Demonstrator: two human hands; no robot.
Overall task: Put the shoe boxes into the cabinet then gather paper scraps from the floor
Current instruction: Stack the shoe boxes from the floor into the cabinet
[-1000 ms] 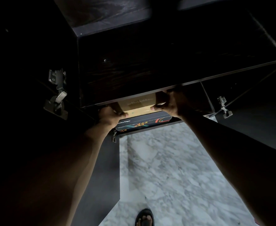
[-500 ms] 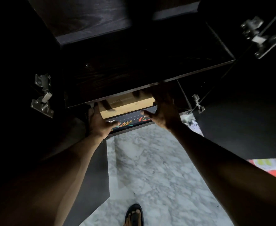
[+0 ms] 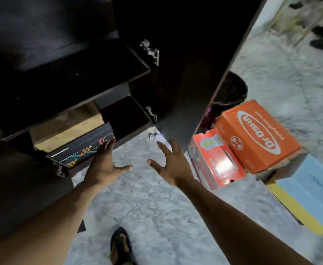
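One head-worn wide-angle view only. Lens is pitched steeply down and forward: open cabinet point(image 3: 76, 87) is framed upper left, close in, marble floor point(image 3: 156, 207) centre, wearer's sandalled foot point(image 3: 121, 247) at bottom edge.

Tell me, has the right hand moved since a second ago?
Yes. The right hand has left the brown box and pulled back out over the floor.

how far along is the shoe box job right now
Done: a tan box and a black box under it sit low in the cabinet. In hand: nothing; the left hand is spread, fingertips at the black box, and the right hand is open in the air. Left: the orange box and red box on the floor, then the white scraps.
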